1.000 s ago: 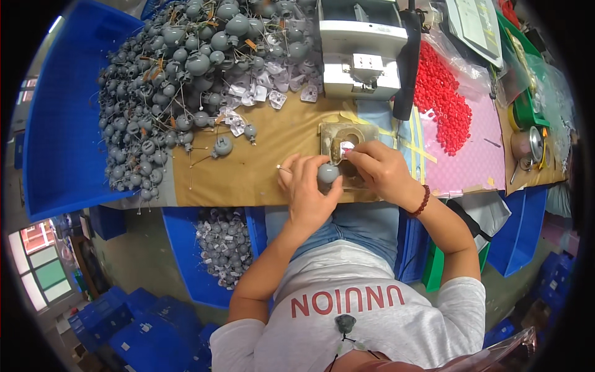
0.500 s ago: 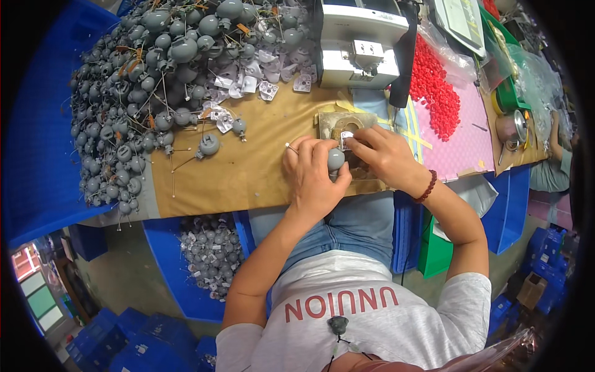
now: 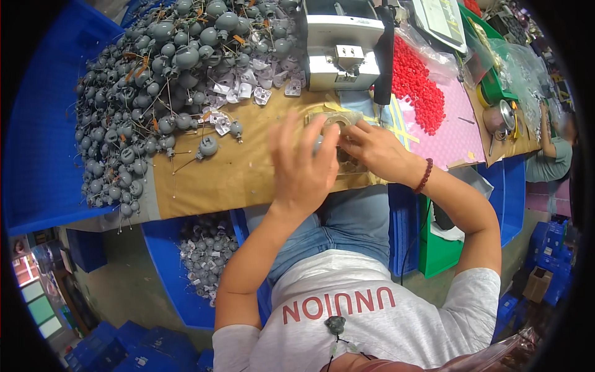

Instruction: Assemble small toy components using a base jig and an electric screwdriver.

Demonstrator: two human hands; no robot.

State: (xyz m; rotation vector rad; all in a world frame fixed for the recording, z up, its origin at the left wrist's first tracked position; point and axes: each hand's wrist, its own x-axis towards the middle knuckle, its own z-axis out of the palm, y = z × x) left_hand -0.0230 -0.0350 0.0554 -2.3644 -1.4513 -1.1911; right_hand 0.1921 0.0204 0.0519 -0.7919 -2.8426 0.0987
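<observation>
My left hand [image 3: 304,164] is raised at the near side of the fixture, smeared by motion, with its fingers stretched and spread. Part of a smooth grey ball [image 3: 318,144] shows between those fingers; whether they touch it cannot be told. My right hand [image 3: 381,152], with a dark red bead bracelet on the wrist, bends its fingers together over the fixture [image 3: 353,116]. What those fingertips pinch is hidden. The fixture is a worn, brownish block with a rounded recess, mostly covered by both hands.
Grey balls with thin wires [image 3: 124,124] are heaped at left, beside white plastic parts [image 3: 248,87]. A white machine [image 3: 344,37] stands behind the fixture. Red pieces [image 3: 421,93] lie on a pink sheet [image 3: 462,136]. A blue bin [image 3: 164,260] sits below. Another person [image 3: 548,155] works far right.
My left hand has lifted and opened its fingers away from the grey ball. The white part at my right fingertips is now out of sight. The view has shifted slightly.
</observation>
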